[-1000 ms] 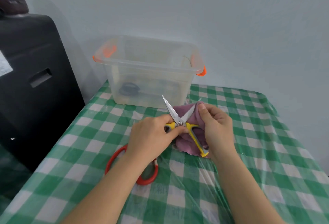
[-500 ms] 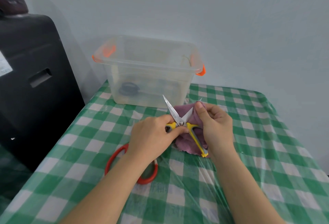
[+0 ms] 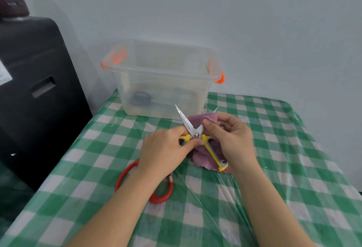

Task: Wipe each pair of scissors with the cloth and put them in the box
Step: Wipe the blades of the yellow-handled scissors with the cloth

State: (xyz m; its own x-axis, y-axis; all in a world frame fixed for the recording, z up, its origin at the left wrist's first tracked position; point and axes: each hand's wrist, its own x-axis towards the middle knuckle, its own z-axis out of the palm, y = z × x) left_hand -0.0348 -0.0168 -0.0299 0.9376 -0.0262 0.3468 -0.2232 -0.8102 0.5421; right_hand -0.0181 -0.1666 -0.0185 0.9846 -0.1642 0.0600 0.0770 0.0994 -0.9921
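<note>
Your right hand (image 3: 233, 139) has slid the cloth (image 3: 211, 118) down the right blade. Left hand (image 3: 166, 148) grips the yellow scissors (image 3: 195, 135); pinch firmly, wipe away from the edge.

Yellow-handled scissors (image 3: 195, 135) are held open in front of the clear box (image 3: 162, 82), blades splayed towards it, one blade wrapped in the purple cloth (image 3: 210, 118). Red-handled scissors (image 3: 164, 193) lie flat on the desk nearer than the box. Dark-handled scissors (image 3: 141, 98) rest inside the box
</note>
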